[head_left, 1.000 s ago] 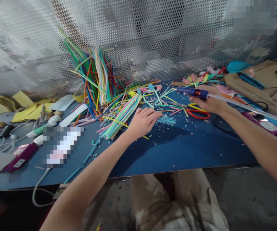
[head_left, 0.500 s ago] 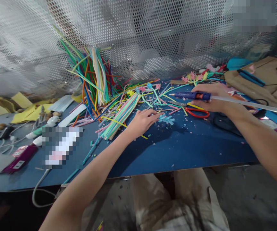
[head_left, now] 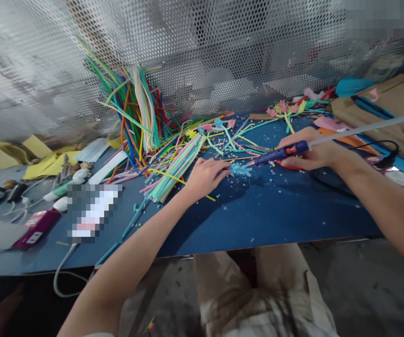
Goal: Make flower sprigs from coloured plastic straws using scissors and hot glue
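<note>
My left hand (head_left: 207, 177) pinches a light-blue piece of cut pipe cleaner (head_left: 240, 169), shaped like a small fringed flower, just above the blue table. My right hand (head_left: 307, 149) is wrapped round a dark-blue glue gun (head_left: 282, 152), with a long translucent glue stick (head_left: 359, 128) sticking out behind. The gun's nozzle is at the right end of the blue flower; whether they touch I cannot tell. Partly hidden behind the gun lie red-handled scissors (head_left: 291, 164). Beside my left hand is a bundle of pastel pipe cleaners (head_left: 174, 175).
A tall bunch of coloured pipe cleaners (head_left: 142, 110) leans on the perforated metal screen (head_left: 202, 56). Finished flower stems (head_left: 286, 112) lie at the back. A phone (head_left: 95, 213) with a white cable is at left, and brown paper (head_left: 394, 100) at right. Another person's hand (head_left: 0, 304) shows at lower left.
My right hand has lowered the glue gun and tilted its nozzle down to the blue flower. My left hand has stayed nearly in place, still holding the flower.
</note>
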### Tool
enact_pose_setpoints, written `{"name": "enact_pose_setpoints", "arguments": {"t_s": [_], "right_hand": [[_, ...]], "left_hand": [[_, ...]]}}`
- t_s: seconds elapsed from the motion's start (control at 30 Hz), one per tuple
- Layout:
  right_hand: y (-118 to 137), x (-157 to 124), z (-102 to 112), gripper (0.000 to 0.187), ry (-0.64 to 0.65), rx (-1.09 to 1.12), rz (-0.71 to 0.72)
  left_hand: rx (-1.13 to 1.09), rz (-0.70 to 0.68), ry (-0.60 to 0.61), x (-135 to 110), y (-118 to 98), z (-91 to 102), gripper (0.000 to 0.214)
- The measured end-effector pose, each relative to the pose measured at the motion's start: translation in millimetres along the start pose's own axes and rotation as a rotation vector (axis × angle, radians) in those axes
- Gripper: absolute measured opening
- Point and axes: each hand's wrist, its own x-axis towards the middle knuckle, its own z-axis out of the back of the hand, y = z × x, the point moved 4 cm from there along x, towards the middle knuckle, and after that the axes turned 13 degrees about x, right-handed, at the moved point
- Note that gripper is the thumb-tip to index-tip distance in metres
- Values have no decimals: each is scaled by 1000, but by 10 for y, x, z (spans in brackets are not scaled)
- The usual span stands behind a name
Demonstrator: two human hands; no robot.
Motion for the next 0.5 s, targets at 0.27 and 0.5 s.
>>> {"name": "enact_pose_setpoints", "arguments": {"t_s": [0.27, 0.5], "right_hand": [[-58, 20, -95, 35, 32, -101, 94], [-175, 13, -139, 41, 6, -146, 13]], "left_hand": [[19, 23, -4, 9, -14, 11, 27], [7, 36, -8, 16, -40, 1, 28]]}}
